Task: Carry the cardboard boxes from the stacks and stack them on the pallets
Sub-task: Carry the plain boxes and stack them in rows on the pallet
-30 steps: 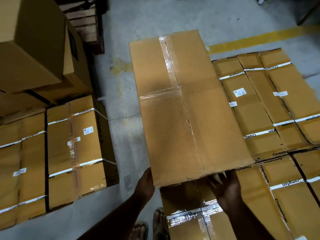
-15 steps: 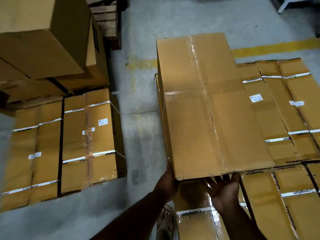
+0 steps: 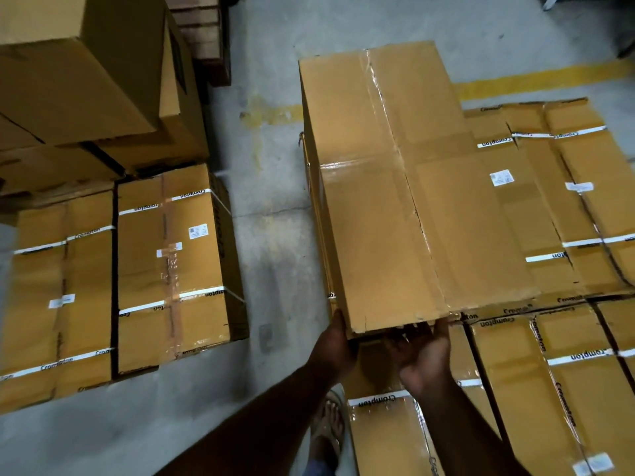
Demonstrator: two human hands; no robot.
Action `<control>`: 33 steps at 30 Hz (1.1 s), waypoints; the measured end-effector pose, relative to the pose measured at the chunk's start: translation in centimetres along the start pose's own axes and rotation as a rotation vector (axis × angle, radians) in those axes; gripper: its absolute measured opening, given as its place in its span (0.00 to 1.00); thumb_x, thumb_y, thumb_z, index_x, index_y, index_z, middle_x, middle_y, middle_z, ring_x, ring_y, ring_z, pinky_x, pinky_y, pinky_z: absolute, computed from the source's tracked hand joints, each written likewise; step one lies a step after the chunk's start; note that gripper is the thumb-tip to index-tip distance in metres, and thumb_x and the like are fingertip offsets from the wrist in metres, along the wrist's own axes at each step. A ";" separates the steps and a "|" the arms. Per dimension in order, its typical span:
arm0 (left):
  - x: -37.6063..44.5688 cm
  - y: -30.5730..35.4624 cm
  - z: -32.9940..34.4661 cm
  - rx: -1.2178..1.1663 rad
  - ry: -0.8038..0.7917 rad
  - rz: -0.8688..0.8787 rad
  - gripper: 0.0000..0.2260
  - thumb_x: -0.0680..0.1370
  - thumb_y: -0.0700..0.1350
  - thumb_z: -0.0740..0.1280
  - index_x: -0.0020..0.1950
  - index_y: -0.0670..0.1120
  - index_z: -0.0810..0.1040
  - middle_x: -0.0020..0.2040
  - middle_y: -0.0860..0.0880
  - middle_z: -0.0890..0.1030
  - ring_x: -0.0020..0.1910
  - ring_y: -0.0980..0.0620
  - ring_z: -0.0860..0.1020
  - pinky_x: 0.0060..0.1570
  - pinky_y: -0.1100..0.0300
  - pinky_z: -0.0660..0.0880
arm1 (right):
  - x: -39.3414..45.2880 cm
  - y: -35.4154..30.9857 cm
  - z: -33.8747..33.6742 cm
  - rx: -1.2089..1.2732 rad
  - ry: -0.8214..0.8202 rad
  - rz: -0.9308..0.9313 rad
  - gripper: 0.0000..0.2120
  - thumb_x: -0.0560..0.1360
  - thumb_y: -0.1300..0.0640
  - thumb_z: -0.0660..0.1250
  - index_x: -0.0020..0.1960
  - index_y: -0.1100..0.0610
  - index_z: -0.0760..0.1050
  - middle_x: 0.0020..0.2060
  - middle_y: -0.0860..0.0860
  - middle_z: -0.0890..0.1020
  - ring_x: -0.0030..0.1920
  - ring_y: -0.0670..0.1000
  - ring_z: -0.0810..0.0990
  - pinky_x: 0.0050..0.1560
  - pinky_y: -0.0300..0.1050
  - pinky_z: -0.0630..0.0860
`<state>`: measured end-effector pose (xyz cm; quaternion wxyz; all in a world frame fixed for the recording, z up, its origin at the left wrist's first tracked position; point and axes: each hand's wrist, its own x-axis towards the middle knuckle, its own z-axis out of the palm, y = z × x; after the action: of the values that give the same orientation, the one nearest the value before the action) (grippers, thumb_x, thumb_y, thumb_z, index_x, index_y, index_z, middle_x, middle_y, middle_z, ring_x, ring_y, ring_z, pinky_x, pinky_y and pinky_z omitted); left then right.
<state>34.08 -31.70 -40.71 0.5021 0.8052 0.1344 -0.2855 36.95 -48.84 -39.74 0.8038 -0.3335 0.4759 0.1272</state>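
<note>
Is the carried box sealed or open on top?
Sealed: clear tape runs along the carried box's closed top flaps, lengthwise and across.

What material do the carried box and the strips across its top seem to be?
The carried box looks like brown corrugated cardboard, matte, with a ragged torn near edge. The strips across its top seem clear plastic tape: they shine glossy under the light.

A grey concrete floor runs between the stacks, crossed by a worn yellow painted line at the far side. A sandalled foot stands on it at the bottom. A pale metal leg shows at the top right corner.
</note>
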 end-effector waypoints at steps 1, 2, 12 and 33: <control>-0.3 0.2 -0.3 0.014 0.000 0.019 0.29 0.83 0.45 0.68 0.81 0.49 0.59 0.73 0.49 0.75 0.71 0.52 0.74 0.64 0.68 0.67 | -0.2 0.4 0.0 -0.049 0.001 0.003 0.27 0.83 0.34 0.55 0.72 0.50 0.75 0.55 0.53 0.86 0.53 0.58 0.83 0.47 0.52 0.84; -0.6 0.6 -0.8 0.026 0.004 0.048 0.28 0.83 0.44 0.68 0.81 0.48 0.61 0.74 0.48 0.75 0.71 0.50 0.75 0.62 0.70 0.66 | -0.4 0.9 0.1 -0.104 0.004 0.007 0.27 0.84 0.36 0.55 0.74 0.51 0.74 0.59 0.55 0.85 0.55 0.59 0.83 0.50 0.54 0.83; -3.3 4.3 -3.6 -0.255 -0.036 0.103 0.39 0.74 0.61 0.76 0.77 0.68 0.56 0.73 0.67 0.70 0.69 0.71 0.69 0.63 0.74 0.69 | -0.8 -5.9 -0.3 -0.057 0.363 -0.497 0.36 0.81 0.29 0.56 0.84 0.44 0.56 0.82 0.45 0.63 0.79 0.56 0.64 0.80 0.61 0.59; -6.6 5.5 -2.0 -0.302 0.121 0.002 0.43 0.77 0.72 0.59 0.85 0.56 0.46 0.85 0.55 0.51 0.80 0.60 0.50 0.78 0.59 0.50 | -3.0 -7.7 -1.2 -0.379 0.221 -0.538 0.35 0.80 0.43 0.69 0.83 0.43 0.57 0.77 0.47 0.72 0.73 0.53 0.74 0.72 0.61 0.74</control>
<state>32.19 -31.96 -32.12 0.6087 0.7364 0.2050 -0.2126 38.60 -55.07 -34.36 0.6759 -0.6021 0.4232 -0.0399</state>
